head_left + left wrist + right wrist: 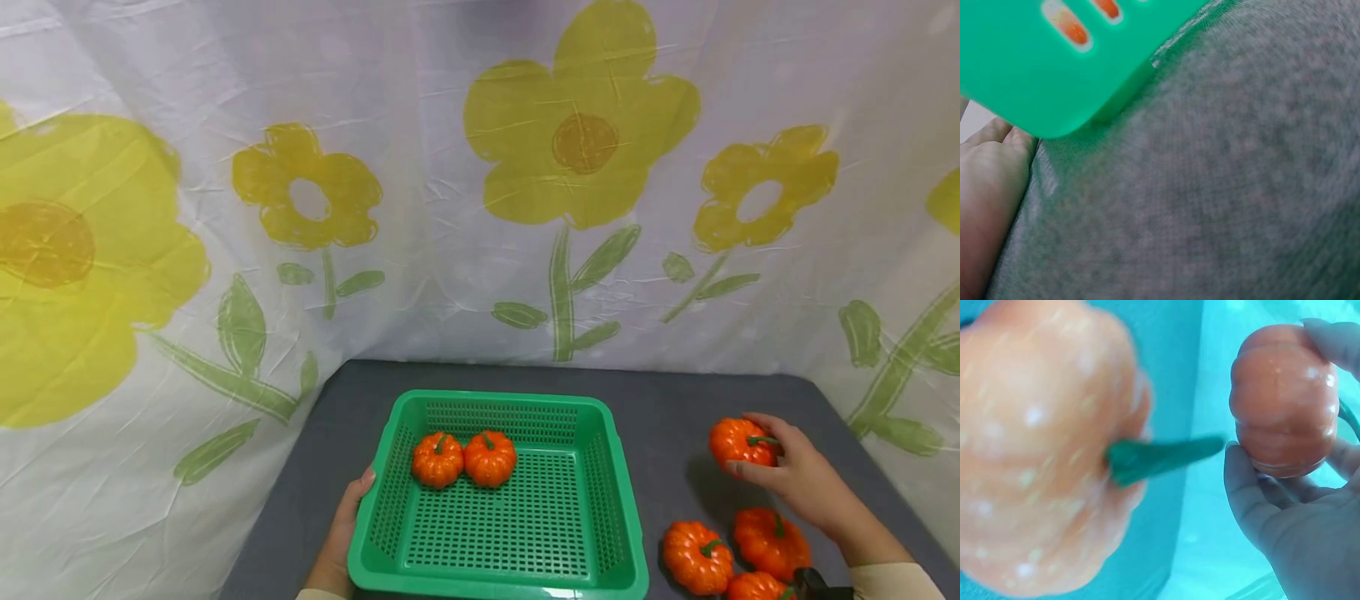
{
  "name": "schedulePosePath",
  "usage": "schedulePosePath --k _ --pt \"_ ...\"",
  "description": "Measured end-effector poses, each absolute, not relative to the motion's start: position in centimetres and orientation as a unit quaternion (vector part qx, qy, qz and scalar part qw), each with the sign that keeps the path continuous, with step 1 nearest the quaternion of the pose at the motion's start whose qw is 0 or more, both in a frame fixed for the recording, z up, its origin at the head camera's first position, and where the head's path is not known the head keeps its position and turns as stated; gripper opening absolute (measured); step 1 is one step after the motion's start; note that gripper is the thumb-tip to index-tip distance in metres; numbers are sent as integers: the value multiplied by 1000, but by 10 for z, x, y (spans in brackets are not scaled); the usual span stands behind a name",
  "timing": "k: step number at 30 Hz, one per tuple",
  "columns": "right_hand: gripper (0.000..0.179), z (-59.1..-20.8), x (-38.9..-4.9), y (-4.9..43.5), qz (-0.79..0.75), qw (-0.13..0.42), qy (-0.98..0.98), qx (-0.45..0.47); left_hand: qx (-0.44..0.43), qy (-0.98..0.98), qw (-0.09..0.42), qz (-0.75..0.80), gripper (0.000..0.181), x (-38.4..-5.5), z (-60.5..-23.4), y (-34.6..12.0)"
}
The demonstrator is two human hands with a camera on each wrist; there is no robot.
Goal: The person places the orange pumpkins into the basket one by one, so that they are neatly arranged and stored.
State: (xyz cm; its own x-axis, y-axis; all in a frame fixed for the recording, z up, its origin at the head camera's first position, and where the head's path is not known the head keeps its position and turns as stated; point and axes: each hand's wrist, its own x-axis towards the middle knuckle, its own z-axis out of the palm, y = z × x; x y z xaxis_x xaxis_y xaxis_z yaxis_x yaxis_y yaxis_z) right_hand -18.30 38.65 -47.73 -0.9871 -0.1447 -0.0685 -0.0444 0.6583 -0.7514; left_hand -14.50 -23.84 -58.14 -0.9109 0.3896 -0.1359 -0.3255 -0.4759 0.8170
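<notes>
My right hand (802, 479) grips a small orange toy pumpkin (738, 442) with a green stem, thumb on one side and fingers on the other. It is held above the dark tabletop, at the right. In the right wrist view the held pumpkin (1285, 403) sits between thumb and fingers, while another pumpkin (1041, 450) looms large and blurred at the left. My left hand (347, 525) rests against the left side of a green plastic basket (626, 500), fingers fairly straight. Two pumpkins (490, 459) lie side by side in the basket's far left part.
Several pumpkins (697, 557) lie on the dark grey tabletop (652, 425) to the right of the basket, below my right hand. A white curtain (442, 275) with yellow flowers hangs behind the table and along its sides. A black object (813, 583) shows by my right sleeve.
</notes>
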Motion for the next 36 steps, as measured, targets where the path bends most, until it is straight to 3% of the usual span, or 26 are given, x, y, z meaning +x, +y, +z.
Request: schedulePosePath --k 9,36 --pt "88 -459 -179 361 -388 43 919 -60 7 467 213 858 80 -144 -577 -236" --pt "74 -446 -175 297 -454 10 879 -144 4 477 208 854 78 -145 -576 -236"
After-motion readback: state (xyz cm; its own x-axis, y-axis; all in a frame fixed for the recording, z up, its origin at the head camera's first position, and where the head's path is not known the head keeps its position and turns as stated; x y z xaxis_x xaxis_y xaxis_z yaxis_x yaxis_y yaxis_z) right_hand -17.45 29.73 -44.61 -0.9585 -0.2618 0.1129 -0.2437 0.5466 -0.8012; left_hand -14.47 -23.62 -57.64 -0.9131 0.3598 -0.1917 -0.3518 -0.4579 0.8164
